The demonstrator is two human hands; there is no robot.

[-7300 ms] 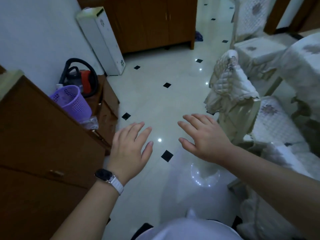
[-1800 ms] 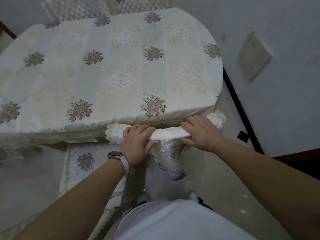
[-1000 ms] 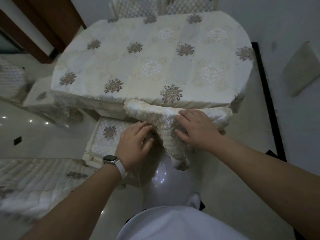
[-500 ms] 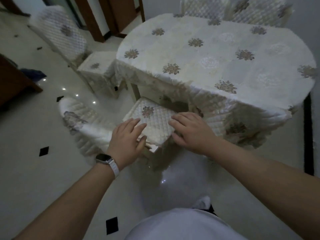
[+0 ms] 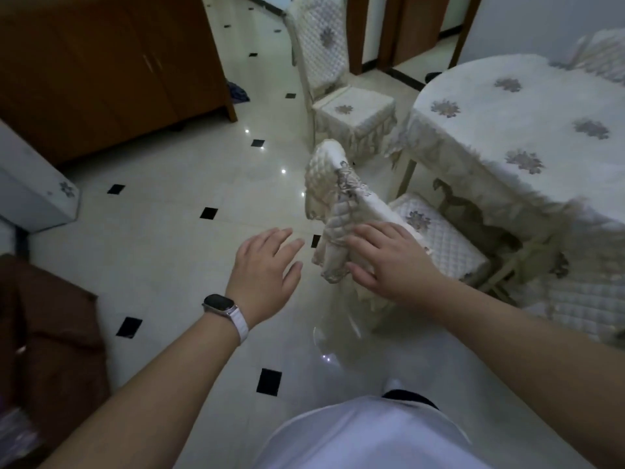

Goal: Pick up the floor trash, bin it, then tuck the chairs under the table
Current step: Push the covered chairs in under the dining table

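A cream quilted chair stands beside the cloth-covered table, its seat partly under the table edge. My right hand rests flat on the near end of the chair's back top, fingers straight. My left hand, with a watch on the wrist, hovers open just left of the chair back, touching nothing. A second covered chair stands farther back, apart from the table's left end.
A brown wooden cabinet fills the upper left, with a white appliance at the left edge and dark brown furniture at the lower left. Glossy pale tiles with black diamonds lie between. A dark cloth lies by the cabinet leg.
My view has swung left from the tucked chair to this one. Both hands left the first chair; my right hand now rests on this chair's back and my left hangs free.
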